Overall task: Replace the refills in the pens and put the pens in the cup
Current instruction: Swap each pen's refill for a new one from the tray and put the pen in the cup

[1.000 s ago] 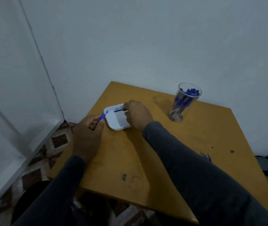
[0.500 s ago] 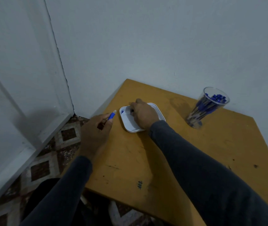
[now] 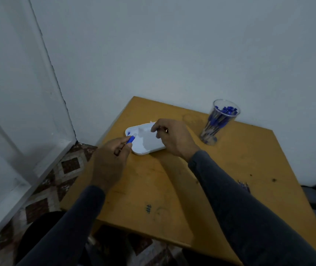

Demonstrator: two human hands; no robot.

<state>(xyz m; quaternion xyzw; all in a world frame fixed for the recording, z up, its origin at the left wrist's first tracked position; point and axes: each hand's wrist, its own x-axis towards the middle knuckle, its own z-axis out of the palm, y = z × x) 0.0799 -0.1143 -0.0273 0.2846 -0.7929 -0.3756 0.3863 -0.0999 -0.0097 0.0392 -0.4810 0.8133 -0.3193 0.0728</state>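
Note:
My left hand grips a pen whose blue end sticks out over the near left rim of a white tray. My right hand hovers above the tray's right side, fingers curled and pinching a small thin piece with a brassy tip; most of it is hidden. A small blue bit lies in the tray's far left corner. A clear cup packed with several blue-capped pens stands at the table's back right.
The yellow wooden table sits in a corner against a grey wall. A few dark thin pieces lie on it beside my right sleeve. Patterned floor tiles and a white frame lie to the left.
My right hand has lifted out of the tray and now pinches a small piece. My left hand with the pen has moved right, over the tray's edge. The camera view shifted.

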